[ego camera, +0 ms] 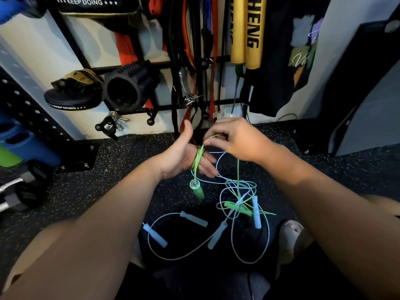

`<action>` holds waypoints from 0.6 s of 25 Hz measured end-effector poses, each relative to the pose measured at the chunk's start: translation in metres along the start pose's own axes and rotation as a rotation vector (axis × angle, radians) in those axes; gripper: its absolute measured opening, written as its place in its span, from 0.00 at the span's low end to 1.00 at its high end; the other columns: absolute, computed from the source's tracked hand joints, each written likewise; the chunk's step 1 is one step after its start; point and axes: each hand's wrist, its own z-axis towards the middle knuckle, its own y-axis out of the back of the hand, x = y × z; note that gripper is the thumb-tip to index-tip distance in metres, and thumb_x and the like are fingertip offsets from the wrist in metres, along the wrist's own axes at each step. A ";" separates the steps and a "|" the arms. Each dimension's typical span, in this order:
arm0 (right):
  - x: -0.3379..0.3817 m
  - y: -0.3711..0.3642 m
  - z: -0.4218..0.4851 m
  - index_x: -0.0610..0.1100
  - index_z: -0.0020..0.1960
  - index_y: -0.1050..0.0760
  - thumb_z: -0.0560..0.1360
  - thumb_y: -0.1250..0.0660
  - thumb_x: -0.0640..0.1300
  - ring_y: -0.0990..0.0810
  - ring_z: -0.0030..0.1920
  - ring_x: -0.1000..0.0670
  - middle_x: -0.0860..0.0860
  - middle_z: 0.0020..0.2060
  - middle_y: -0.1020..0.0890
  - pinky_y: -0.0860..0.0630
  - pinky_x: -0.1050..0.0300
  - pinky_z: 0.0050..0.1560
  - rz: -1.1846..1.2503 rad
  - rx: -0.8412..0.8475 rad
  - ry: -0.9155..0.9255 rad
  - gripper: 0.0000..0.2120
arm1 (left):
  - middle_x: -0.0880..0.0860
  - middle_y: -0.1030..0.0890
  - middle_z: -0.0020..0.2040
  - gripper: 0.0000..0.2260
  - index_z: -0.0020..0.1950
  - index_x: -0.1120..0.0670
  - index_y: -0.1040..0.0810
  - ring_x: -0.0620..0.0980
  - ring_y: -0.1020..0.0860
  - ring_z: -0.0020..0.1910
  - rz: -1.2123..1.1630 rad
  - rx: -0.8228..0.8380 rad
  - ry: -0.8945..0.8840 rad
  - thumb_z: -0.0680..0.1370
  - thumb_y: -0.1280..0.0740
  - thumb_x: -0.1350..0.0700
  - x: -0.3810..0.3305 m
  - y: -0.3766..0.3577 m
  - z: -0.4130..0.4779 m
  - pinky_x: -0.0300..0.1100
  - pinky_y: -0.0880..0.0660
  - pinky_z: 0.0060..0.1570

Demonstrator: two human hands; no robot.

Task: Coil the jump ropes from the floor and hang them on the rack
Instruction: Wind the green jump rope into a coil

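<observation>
Two hands on the green rope (198,159): the left hand (186,156) is spread flat as a spool with loops round its fingers, while the right hand (236,139) pinches the cord. Keep turns snug and even, drawing slack clear of the white ropes (233,232) tangled on the floor (121,169).

Green rope (198,161) loops around left hand (184,154); right hand (236,139) pinches it.
</observation>
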 end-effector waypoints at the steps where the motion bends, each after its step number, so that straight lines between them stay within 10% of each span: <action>1: -0.003 0.002 -0.001 0.47 0.51 0.16 0.76 0.29 0.51 0.21 0.45 0.59 0.59 0.43 0.19 0.26 0.60 0.53 0.029 -0.001 -0.024 0.08 | 0.64 0.15 0.42 0.55 0.51 0.65 0.20 0.60 0.15 0.46 -0.041 0.023 0.018 0.65 0.68 0.23 -0.001 -0.004 0.001 0.51 0.27 0.62; 7: -0.017 -0.020 -0.010 0.42 0.44 0.21 0.80 0.34 0.52 0.26 0.29 0.50 0.42 0.29 0.23 0.28 0.51 0.33 0.302 -0.027 -0.325 0.14 | 0.55 0.22 0.28 0.51 0.40 0.59 0.23 0.56 0.22 0.31 -0.413 0.082 -0.101 0.61 0.67 0.18 -0.017 -0.008 -0.006 0.46 0.22 0.45; 15: -0.022 -0.070 -0.033 0.38 0.51 0.23 0.84 0.44 0.55 0.22 0.35 0.54 0.48 0.37 0.19 0.27 0.59 0.38 0.432 0.327 -0.605 0.21 | 0.56 0.17 0.41 0.53 0.53 0.62 0.24 0.56 0.18 0.43 -0.845 -0.126 -0.448 0.63 0.57 0.15 -0.025 0.012 -0.016 0.47 0.23 0.56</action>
